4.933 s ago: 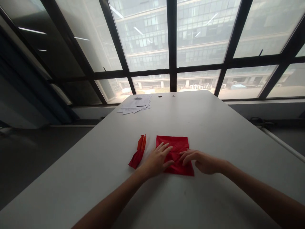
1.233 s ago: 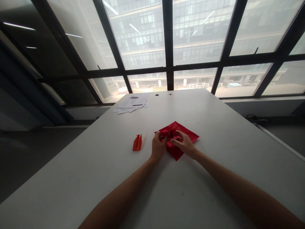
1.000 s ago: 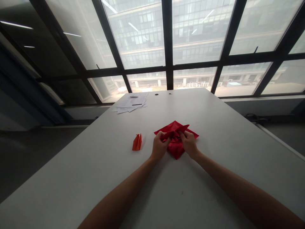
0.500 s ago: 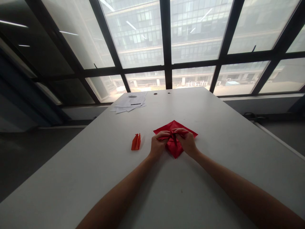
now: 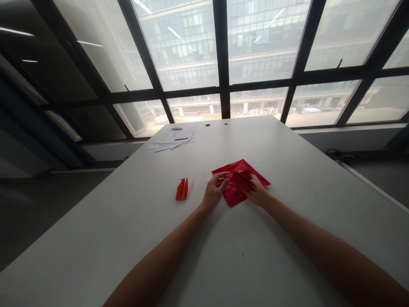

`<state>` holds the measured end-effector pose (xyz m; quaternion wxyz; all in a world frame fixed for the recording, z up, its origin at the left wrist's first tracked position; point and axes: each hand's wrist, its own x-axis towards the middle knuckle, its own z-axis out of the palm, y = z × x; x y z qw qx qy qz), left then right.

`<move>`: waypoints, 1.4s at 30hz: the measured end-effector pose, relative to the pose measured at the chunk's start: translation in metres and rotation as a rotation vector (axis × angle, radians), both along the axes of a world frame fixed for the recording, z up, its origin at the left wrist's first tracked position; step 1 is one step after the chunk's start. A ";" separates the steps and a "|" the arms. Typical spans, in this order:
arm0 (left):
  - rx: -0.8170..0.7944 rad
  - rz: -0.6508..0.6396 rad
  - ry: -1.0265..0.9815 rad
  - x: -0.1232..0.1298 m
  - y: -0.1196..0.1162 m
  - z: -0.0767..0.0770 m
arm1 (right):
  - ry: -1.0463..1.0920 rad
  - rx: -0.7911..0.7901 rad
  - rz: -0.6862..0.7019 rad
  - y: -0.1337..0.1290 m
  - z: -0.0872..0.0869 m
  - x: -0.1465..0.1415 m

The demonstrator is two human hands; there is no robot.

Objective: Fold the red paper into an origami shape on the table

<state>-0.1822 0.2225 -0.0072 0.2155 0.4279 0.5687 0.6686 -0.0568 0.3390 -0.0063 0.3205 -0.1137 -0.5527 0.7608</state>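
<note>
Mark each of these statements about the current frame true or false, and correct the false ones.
1. The orange folded piece sits on the white table. True.
2. The right hand holds the orange folded piece. False: it holds a dark red folded piece.
3. Part of the red sheet shows beneath the dark red folded piece. True.
4. The white papers lie near the table's right edge. False: they lie at its far left corner.
5. A slim dark item lies on the white papers. True.
</note>
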 end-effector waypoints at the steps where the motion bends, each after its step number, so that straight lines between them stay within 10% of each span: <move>1: -0.007 -0.019 0.009 0.000 0.001 0.000 | 0.000 -0.009 0.017 -0.002 0.001 0.000; 13: 0.002 0.089 -0.006 -0.002 0.000 -0.003 | 0.042 -0.037 -0.065 -0.005 -0.007 -0.011; 33: 0.066 0.000 -0.272 -0.007 -0.003 -0.006 | 0.029 0.449 -0.251 -0.008 -0.008 -0.010; 42: 0.035 0.072 -0.249 -0.005 -0.001 -0.011 | -0.016 0.317 -0.242 -0.005 -0.014 -0.013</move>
